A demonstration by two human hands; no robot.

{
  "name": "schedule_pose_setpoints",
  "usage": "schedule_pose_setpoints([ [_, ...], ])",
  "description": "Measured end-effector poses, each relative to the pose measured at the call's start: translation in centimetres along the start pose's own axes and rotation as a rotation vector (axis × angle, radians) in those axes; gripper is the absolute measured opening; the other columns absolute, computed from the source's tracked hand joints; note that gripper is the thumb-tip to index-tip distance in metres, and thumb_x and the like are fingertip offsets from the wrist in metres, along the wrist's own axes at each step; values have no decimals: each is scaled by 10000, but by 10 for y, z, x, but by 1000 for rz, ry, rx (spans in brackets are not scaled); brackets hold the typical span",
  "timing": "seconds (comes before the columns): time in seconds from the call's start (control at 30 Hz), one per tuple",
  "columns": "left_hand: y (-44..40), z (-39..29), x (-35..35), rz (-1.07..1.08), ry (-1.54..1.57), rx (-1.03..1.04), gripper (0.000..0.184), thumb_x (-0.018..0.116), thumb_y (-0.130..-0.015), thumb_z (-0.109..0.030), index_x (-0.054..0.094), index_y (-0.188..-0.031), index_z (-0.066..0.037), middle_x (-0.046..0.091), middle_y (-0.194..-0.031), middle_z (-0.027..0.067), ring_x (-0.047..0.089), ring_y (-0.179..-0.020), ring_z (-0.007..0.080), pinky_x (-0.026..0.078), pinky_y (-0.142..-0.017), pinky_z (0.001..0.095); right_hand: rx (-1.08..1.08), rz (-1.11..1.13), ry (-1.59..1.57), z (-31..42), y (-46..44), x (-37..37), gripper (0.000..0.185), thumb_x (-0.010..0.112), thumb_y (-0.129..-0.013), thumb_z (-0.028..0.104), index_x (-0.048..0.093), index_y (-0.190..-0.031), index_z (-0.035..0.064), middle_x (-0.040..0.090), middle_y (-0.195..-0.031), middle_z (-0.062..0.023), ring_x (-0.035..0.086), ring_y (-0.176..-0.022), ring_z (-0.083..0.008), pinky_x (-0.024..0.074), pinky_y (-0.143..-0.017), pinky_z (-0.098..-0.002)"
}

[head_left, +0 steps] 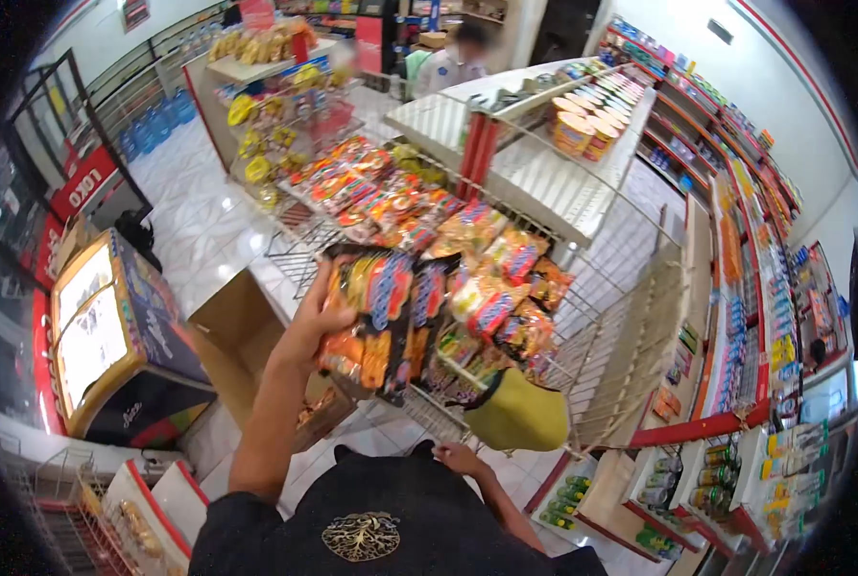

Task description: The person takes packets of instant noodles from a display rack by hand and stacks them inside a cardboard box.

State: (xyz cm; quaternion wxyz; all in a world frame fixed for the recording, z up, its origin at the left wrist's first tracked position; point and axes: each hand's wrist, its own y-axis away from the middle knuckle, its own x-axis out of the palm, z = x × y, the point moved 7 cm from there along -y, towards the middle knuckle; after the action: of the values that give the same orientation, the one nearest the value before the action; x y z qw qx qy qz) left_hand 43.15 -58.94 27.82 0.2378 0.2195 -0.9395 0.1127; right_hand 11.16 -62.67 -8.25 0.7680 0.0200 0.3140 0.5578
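My left hand [304, 326] is closed on snack packets [376, 298], black and orange with blue lettering, its thumb across the front. They are held upright over the near end of a wire rack [429, 408]. Behind them, more red, orange and yellow snack packets [487, 307] lie in rows on the rack. My right hand [460, 459] is low, close to my body below the rack's near edge. Its fingers look curled, and whatever they may hold is too small to make out. An olive-yellow, cloth-like thing [517, 413] is at the rack's near corner.
An open cardboard box [242, 326] with packets inside stands below my left arm. A lit freezer-like cabinet [127, 346] is at left. White shelving [554, 187] carries cups [587, 130]. Stocked shelves [736, 317] line the right. A person [448, 62] is at the back.
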Motion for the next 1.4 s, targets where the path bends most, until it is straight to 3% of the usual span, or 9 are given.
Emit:
schedule_pose_setpoints([
  [0.13, 98, 16, -85, -354, 84, -95, 871, 683, -719, -41, 223, -1458, -9, 508, -1281, 90, 534, -1119, 176, 440, -950, 298, -66, 189, -361, 144, -55, 9, 465, 418, -986, 427, 610, -1110, 22, 632, -1041, -114, 614, -909, -210, 488, -810, -355],
  [0.3, 187, 52, -171, -434, -22, -196, 772, 689, -745, -13, 296, -1408, -22, 519, -1248, 80, 537, -1103, 177, 447, -948, 306, 1, 355, -1050, 281, -86, 55, 451, 447, -984, 410, 570, -1170, 18, 611, -1052, -90, 581, -942, -159, 472, -819, -316],
  [0.5, 249, 58, -235, -735, 98, -265, 585, 692, -783, -2, 397, -1286, -35, 523, -1207, 70, 523, -1115, 181, 447, -957, 331, -63, 228, -431, 276, -140, 132, 390, 485, -977, 361, 567, -1174, 35, 605, -1069, -55, 563, -948, -128, 467, -820, -298],
  [0.63, 248, 51, -302, -763, -24, -120, 543, 722, -802, -82, 414, -1246, -39, 594, -1066, 81, 621, -751, 136, 510, -520, 263, 162, -86, -710, 229, -127, 124, 385, 541, -950, 352, 584, -1132, 15, 611, -1066, -52, 566, -945, -129, 455, -840, -295],
  [0.7, 233, 68, -347, -736, -231, -240, 545, 708, -827, -103, 393, -1262, -10, 586, -1126, 97, 617, -936, 179, 543, -758, 321, 232, -198, -840, 203, -117, 103, 408, 535, -949, 372, 569, -1166, 28, 612, -1085, -59, 573, -988, -157, 459, -855, -315],
  [0.77, 208, 86, -375, -770, -366, -260, 540, 729, -821, -150, 414, -1226, 18, 588, -1127, 124, 617, -929, 180, 540, -739, 321, 275, -238, -910, 192, -103, 82, 389, 509, -960, 370, 547, -1201, 67, 610, -1085, -48, 588, -1009, -179, 473, -855, -331],
  [0.93, 142, 168, -436, -512, -1170, -501, 485, 761, -773, -180, 517, -1135, 31, 643, -987, 183, 631, -749, 244, 507, -581, 392, 318, -541, -1083, 156, -47, 49, 423, 506, -958, 393, 515, -1225, 65, 598, -1156, -62, 586, -1038, -191, 476, -855, -348],
  [1.07, 121, 299, -502, -289, -1203, -490, 544, 750, -773, -250, 518, -1177, 32, 639, -1016, 206, 613, -816, 315, 494, -714, 450, 438, -673, -1035, 143, 3, 50, 441, 495, -964, 384, 491, -1258, 55, 585, -1190, -75, 581, -1057, -207, 469, -884, -356],
  [1.4, 117, 398, -486, 403, -1312, -908, 451, 607, -887, -310, 575, -1169, 41, 649, -998, 175, 602, -895, 316, 476, -803, 440, 636, -816, -1013, 127, 60, 87, 408, 490, -972, 357, 482, -1233, 44, 576, -1182, -85, 575, -1072, -219, 474, -880, -384],
])
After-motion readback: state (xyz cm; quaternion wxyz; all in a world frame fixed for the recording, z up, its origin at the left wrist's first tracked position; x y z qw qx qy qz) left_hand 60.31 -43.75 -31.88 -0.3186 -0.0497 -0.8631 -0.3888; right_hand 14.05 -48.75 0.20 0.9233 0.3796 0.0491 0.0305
